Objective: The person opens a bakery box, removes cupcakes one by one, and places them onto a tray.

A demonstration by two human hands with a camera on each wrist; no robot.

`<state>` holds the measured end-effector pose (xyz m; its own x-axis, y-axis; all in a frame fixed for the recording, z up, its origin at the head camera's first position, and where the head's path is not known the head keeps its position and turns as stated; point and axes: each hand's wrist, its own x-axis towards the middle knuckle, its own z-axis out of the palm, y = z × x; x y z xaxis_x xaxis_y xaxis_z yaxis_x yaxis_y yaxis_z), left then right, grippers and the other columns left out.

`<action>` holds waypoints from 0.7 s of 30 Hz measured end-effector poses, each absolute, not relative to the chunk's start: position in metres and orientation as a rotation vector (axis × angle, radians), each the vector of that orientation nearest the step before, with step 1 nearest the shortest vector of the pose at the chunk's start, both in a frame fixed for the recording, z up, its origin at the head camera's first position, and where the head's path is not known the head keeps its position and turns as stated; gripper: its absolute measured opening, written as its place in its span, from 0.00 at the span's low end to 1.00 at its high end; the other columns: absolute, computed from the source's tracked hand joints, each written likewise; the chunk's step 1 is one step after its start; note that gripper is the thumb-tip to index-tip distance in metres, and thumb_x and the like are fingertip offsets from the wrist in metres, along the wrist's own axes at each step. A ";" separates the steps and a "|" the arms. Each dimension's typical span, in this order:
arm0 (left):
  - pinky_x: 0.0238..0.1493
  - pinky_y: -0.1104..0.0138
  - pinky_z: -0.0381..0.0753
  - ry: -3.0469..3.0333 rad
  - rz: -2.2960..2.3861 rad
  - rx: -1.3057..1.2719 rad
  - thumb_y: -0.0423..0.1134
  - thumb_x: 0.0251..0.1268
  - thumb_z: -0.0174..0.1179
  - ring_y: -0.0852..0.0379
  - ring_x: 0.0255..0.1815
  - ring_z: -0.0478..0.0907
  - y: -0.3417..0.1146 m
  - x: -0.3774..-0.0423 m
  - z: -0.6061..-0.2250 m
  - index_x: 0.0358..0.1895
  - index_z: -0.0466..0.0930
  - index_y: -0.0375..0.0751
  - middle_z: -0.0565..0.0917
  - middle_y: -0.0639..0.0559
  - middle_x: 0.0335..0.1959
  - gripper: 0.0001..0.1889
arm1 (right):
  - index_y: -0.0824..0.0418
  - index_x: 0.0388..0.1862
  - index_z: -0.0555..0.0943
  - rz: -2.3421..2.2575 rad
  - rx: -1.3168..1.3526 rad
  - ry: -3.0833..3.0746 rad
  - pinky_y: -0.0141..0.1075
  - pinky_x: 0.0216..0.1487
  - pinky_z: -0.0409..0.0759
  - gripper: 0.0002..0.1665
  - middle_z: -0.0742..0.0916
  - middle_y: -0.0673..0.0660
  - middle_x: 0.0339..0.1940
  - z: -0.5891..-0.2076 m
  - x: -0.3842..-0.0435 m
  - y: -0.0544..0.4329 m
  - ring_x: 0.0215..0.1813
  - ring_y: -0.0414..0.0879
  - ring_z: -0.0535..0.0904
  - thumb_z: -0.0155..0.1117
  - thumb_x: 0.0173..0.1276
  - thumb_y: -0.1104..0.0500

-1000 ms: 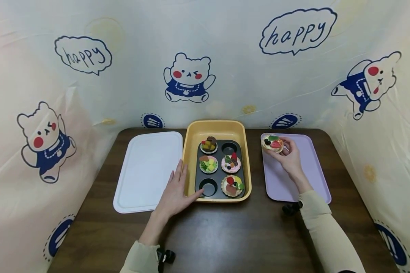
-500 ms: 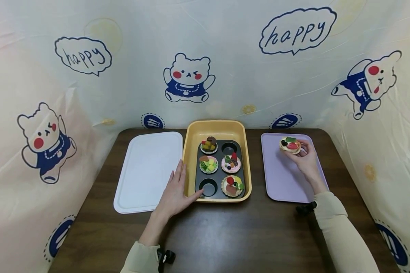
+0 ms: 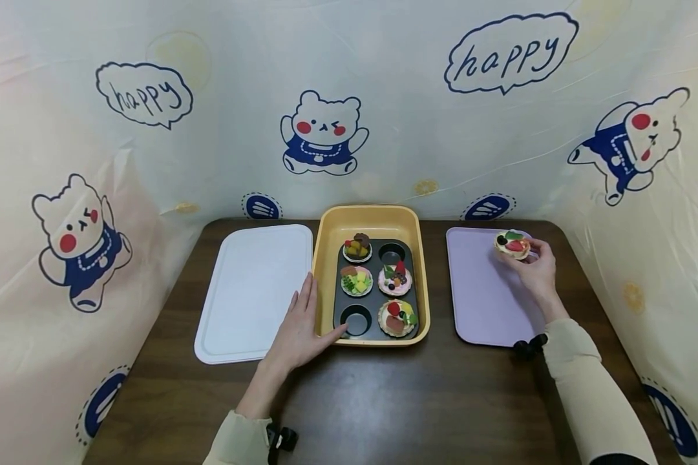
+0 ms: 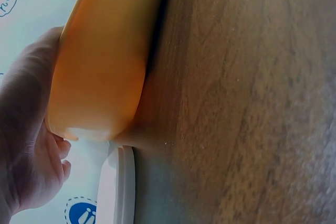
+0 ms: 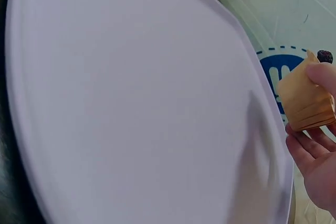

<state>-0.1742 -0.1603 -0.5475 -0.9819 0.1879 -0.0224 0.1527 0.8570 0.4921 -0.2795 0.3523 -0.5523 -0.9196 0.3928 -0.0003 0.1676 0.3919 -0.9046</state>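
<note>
My right hand [image 3: 539, 274] pinches a fruit tart [image 3: 513, 245] between thumb and fingers, above the far right part of the purple tray [image 3: 479, 297]. In the right wrist view the tart's pale, pleated side [image 5: 305, 98] shows, held over the tray's edge. My left hand [image 3: 298, 330] rests on the near left corner of the yellow tray [image 3: 366, 223], fingers straight along its left side and thumb over the front rim. Inside it lies a dark muffin pan [image 3: 375, 310]. Several tarts sit in its cups, among them a pink-rimmed tart [image 3: 395, 279]; two cups are bare.
A white tray [image 3: 256, 290] lies left of the yellow one, close beside it. Brown wooden tabletop [image 3: 407, 400] stretches in front of the trays. A printed cloth [image 3: 407, 135] hangs behind and at both sides of the table.
My right hand has carried the fruit tart rightward, from the purple tray's far left corner to its far right part. The left hand has stayed at the yellow tray.
</note>
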 end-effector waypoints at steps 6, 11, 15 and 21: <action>0.93 0.45 0.48 2.961 0.786 0.271 0.75 0.65 0.66 0.36 0.94 0.49 -0.160 -0.175 -0.548 0.92 0.35 0.42 0.36 0.49 0.96 0.68 | 0.68 0.81 0.66 1.491 -0.549 -2.448 0.11 0.45 0.73 0.50 0.76 0.66 0.76 -0.552 -0.285 0.356 0.51 0.29 0.76 0.82 0.69 0.55; 0.93 0.44 0.49 2.963 0.788 0.277 0.74 0.65 0.66 0.36 0.94 0.49 -0.159 -0.175 -0.549 0.92 0.35 0.42 0.36 0.48 0.95 0.68 | 0.65 0.82 0.65 1.476 -0.590 -2.444 0.14 0.52 0.74 0.50 0.77 0.65 0.78 -0.551 -0.288 0.357 0.71 0.50 0.81 0.82 0.69 0.55; 0.94 0.45 0.47 2.973 0.790 0.282 0.73 0.66 0.67 0.37 0.94 0.50 -0.159 -0.175 -0.549 0.92 0.36 0.41 0.37 0.47 0.95 0.67 | 0.65 0.83 0.64 1.458 -0.591 -2.459 0.25 0.67 0.81 0.50 0.76 0.67 0.81 -0.553 -0.291 0.357 0.79 0.59 0.78 0.80 0.71 0.53; 0.94 0.45 0.47 2.991 0.793 0.280 0.72 0.65 0.68 0.37 0.94 0.51 -0.159 -0.174 -0.550 0.92 0.37 0.41 0.40 0.46 0.95 0.68 | 0.66 0.82 0.64 1.444 -0.605 -2.427 0.45 0.83 0.78 0.50 0.75 0.67 0.82 -0.558 -0.294 0.357 0.82 0.60 0.76 0.80 0.70 0.56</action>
